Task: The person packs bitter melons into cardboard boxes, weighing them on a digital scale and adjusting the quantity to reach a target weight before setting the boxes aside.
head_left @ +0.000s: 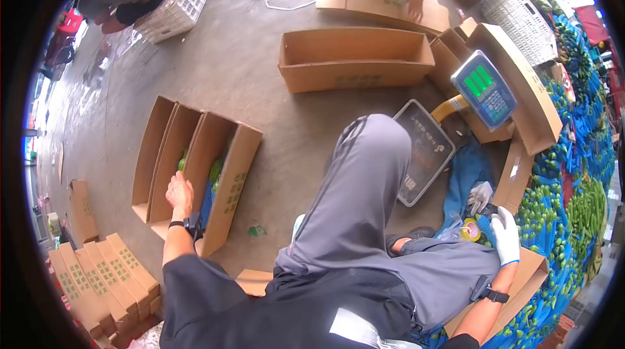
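Observation:
My bare left hand (179, 194), with a black watch on the wrist, curls over the top edge of an open cardboard box (229, 186) that stands on the concrete at my left. Green vegetables (215, 170) and a blue liner show inside it. My right hand (506, 235) wears a white glove and rests with fingers extended beside a yellow tape roll (470, 230) on blue sheeting; it holds nothing. A loose white glove (480, 196) lies just above the roll. My grey-trousered knee (364, 173) rises between the hands.
A weighing scale, with its green display (485, 88) and black platform (426, 147), stands ahead. A long open box (355, 56) lies beyond. Green peppers (586, 212) are heaped at the right. Folded boxes (97, 277) are stacked at the lower left. A person's hand (415, 7) rests on cardboard at the top.

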The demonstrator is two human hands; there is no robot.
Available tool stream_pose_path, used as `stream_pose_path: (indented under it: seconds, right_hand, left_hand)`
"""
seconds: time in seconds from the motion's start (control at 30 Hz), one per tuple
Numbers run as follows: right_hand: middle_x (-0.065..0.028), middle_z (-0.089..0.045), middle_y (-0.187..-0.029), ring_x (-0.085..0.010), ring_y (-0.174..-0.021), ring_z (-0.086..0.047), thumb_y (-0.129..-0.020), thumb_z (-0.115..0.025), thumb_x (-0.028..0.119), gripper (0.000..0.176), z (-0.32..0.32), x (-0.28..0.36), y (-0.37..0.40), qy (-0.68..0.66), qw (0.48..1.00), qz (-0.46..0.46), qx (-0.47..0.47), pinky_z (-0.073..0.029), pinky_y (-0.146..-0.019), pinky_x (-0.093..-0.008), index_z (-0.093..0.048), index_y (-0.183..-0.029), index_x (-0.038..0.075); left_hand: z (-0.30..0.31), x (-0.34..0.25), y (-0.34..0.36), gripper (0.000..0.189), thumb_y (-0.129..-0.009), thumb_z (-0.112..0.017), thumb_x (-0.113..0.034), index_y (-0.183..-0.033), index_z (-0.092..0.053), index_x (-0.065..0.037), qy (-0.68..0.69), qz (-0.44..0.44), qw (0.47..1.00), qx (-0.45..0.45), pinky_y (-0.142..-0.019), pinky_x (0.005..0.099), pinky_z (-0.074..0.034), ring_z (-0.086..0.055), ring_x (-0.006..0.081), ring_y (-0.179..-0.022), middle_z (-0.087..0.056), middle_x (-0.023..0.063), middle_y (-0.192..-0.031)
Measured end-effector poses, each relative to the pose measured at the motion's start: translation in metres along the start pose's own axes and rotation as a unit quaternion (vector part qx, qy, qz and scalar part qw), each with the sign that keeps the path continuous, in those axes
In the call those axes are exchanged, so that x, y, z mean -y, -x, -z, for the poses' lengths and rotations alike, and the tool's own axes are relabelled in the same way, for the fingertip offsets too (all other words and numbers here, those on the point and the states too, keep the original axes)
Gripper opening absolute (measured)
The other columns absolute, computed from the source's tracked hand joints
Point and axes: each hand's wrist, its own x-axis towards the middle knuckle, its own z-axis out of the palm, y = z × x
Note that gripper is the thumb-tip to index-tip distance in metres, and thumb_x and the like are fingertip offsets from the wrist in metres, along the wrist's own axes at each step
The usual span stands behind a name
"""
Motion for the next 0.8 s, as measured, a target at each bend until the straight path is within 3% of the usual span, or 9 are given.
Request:
stream_pose_path:
  seconds: [0.1,0.17,0.33,0.43,0.5,0.57,0.63,0.7,0.8]
  right_hand:
    - [-0.0174,-0.069,-0.133,-0.0244,-0.124,-0.065,-0.103,-0.065,0.012,0.05,-0.006,0.019,0.007,0.008,1.0,0.023,0.011,-0.049,-0.109,-0.0366,-0.053,-0.149,0.0]
    - [-0.017,-0.069,-0.132,-0.0241,-0.124,-0.066,-0.102,-0.065,0.011,0.05,-0.008,0.028,0.009,0.015,1.0,0.027,0.001,-0.05,-0.108,-0.0362,-0.054,-0.149,0.0]
    - [-0.0153,-0.068,-0.133,-0.0227,-0.121,-0.066,-0.101,-0.066,0.01,0.048,-0.006,0.026,0.012,0.01,0.999,0.031,-0.009,-0.051,-0.106,-0.0357,-0.055,-0.148,0.001]
    - [-0.0133,-0.07,-0.126,-0.0201,-0.117,-0.067,-0.101,-0.068,0.011,0.05,-0.007,0.022,0.021,-0.005,0.999,0.025,-0.025,-0.052,-0.104,-0.0342,-0.054,-0.148,0.002]
    - [-0.0133,-0.071,-0.125,-0.0198,-0.116,-0.067,-0.1,-0.07,0.011,0.051,-0.007,0.023,0.03,-0.031,0.999,0.008,-0.026,-0.053,-0.102,-0.0341,-0.054,-0.148,0.002]
    - [-0.0136,-0.071,-0.125,-0.0198,-0.115,-0.068,-0.1,-0.07,0.011,0.052,-0.005,0.016,0.037,-0.032,0.998,0.003,-0.046,-0.053,-0.102,-0.0341,-0.054,-0.148,0.001]
    - [-0.0138,-0.071,-0.125,-0.0198,-0.115,-0.068,-0.099,-0.07,0.01,0.052,-0.003,0.01,0.043,-0.031,0.997,0.001,-0.064,-0.053,-0.102,-0.0341,-0.054,-0.148,0.001]
    - [-0.0141,-0.071,-0.125,-0.0197,-0.115,-0.068,-0.099,-0.071,0.01,0.053,0.0,0.005,0.048,-0.035,0.997,-0.007,-0.072,-0.053,-0.102,-0.0342,-0.053,-0.148,0.001]
    - [-0.0148,-0.07,-0.128,-0.0198,-0.116,-0.067,-0.099,-0.07,0.011,0.053,0.002,0.002,0.048,-0.056,0.995,-0.028,-0.075,-0.052,-0.103,-0.0342,-0.054,-0.148,0.0]
  left_hand:
    - [0.047,-0.087,-0.017,0.034,-0.093,-0.072,-0.018,-0.124,-0.061,-0.009,0.211,-0.199,0.951,-0.11,-0.093,0.0477,-0.054,-0.065,0.0367,-0.112,-0.066,0.0148,-0.117]
    - [0.081,-0.174,-0.035,0.041,-0.092,-0.074,-0.02,-0.13,-0.061,-0.009,0.278,-0.265,0.919,-0.088,-0.099,0.045,-0.053,-0.064,0.0373,-0.117,-0.065,0.0154,-0.122]
    - [0.129,-0.368,-0.089,0.069,-0.084,-0.08,-0.02,-0.147,-0.053,-0.008,0.301,-0.394,0.853,-0.161,-0.111,0.0456,-0.047,-0.055,0.0366,-0.135,-0.057,0.0177,-0.146]
    - [0.146,-0.437,-0.119,0.076,-0.084,-0.081,-0.019,-0.153,-0.049,-0.01,0.233,-0.424,0.852,-0.202,-0.115,0.045,-0.044,-0.053,0.0342,-0.139,-0.053,0.0176,-0.151]
    - [0.146,-0.462,-0.133,0.075,-0.083,-0.081,-0.019,-0.151,-0.05,-0.01,0.23,-0.451,0.831,-0.228,-0.108,0.0441,-0.05,-0.057,0.0326,-0.135,-0.061,0.0172,-0.141]
    - [0.138,-0.478,-0.139,0.068,-0.083,-0.08,-0.02,-0.145,-0.054,-0.009,0.16,-0.424,0.888,-0.077,-0.094,0.0462,-0.058,-0.067,0.0334,-0.118,-0.069,0.0164,-0.127]
    - [0.109,-0.485,-0.143,0.043,-0.085,-0.076,-0.023,-0.125,-0.067,-0.011,0.11,-0.448,0.886,-0.044,-0.079,0.0486,-0.061,-0.073,0.0344,-0.096,-0.072,0.0154,-0.114]
    - [0.089,-0.475,-0.126,0.016,-0.088,-0.071,-0.023,-0.1,-0.072,-0.012,0.114,-0.51,0.851,-0.04,-0.074,0.0503,-0.061,-0.073,0.0358,-0.084,-0.07,0.0161,-0.107]
    - [0.087,-0.453,-0.101,0.009,-0.091,-0.066,-0.017,-0.087,-0.069,-0.01,0.186,-0.486,0.842,-0.14,-0.071,0.0495,-0.06,-0.071,0.0346,-0.086,-0.064,0.0134,-0.094]
